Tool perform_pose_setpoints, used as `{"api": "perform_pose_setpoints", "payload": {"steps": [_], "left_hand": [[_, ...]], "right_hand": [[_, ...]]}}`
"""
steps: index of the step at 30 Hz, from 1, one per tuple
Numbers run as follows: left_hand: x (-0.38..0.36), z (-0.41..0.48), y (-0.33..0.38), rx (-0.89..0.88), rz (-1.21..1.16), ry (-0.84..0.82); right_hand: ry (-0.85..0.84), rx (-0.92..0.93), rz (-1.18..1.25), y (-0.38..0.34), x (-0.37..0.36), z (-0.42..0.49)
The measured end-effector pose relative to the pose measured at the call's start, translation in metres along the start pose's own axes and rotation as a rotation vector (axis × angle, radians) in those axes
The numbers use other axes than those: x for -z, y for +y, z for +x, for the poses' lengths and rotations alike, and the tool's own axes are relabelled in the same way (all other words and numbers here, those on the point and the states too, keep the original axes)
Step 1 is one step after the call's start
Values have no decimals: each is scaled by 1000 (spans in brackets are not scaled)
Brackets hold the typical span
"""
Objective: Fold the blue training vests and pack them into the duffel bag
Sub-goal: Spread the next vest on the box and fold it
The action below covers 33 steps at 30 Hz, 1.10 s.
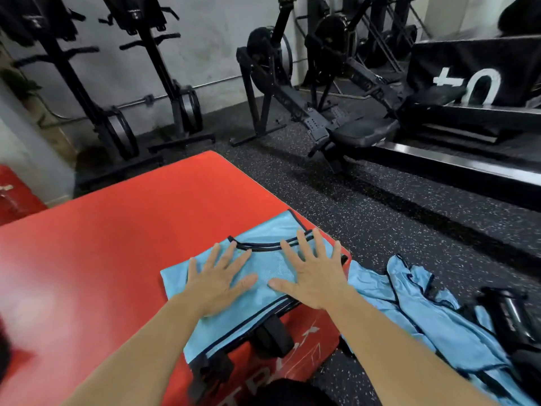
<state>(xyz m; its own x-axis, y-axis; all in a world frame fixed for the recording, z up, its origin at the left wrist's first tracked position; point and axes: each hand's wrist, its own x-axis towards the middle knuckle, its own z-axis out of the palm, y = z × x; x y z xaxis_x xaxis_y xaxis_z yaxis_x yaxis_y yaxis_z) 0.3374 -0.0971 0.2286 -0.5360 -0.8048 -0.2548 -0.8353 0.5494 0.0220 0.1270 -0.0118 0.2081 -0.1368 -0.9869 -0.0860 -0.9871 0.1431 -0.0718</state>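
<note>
A light blue mesh vest (pixel 265 266) with dark trim lies flat on the near right corner of a red padded box (pixel 117 244), its lower edge hanging over the box's side. My left hand (pixel 218 281) and my right hand (pixel 313 273) both press flat on it, fingers spread, side by side. More blue vests (pixel 415 312) lie in a loose heap on the floor to the right of the box. A black bag-like object (pixel 509 317) sits at the far right beside the heap, only partly in view.
Black rowing machines (pixel 351 124) stand on the speckled rubber floor (pixel 380 206) behind and to the right. Upright black machines (pixel 123 112) line the white wall at the back left. A black strap handle (pixel 272 335) hangs on the box's side.
</note>
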Motion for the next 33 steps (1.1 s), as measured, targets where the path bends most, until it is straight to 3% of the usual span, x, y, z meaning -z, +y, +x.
{"api": "perform_pose_setpoints", "payload": {"steps": [5, 8, 12, 19, 24, 27, 30, 33], "left_hand": [[25, 33, -11, 164, -161, 31], [48, 64, 19, 127, -233, 128], [55, 102, 66, 13, -130, 117], [73, 137, 85, 106, -160, -20], [83, 143, 89, 32, -528, -45], [91, 143, 89, 12, -618, -61], [97, 143, 84, 17, -697, -9], [107, 143, 77, 1, -775, 46]], "right_hand": [[-21, -6, -1, 0, 0, 0], [-22, -6, 7, 0, 1, 0], [-24, -4, 23, 1, -1, 0], [-58, 8, 18, 0, 0, 2], [-59, 17, 32, 1, 1, 2], [-63, 25, 59, 1, 2, 3], [40, 5, 164, 8, 7, 17], [306, -186, 340, 24, 19, 43]]}}
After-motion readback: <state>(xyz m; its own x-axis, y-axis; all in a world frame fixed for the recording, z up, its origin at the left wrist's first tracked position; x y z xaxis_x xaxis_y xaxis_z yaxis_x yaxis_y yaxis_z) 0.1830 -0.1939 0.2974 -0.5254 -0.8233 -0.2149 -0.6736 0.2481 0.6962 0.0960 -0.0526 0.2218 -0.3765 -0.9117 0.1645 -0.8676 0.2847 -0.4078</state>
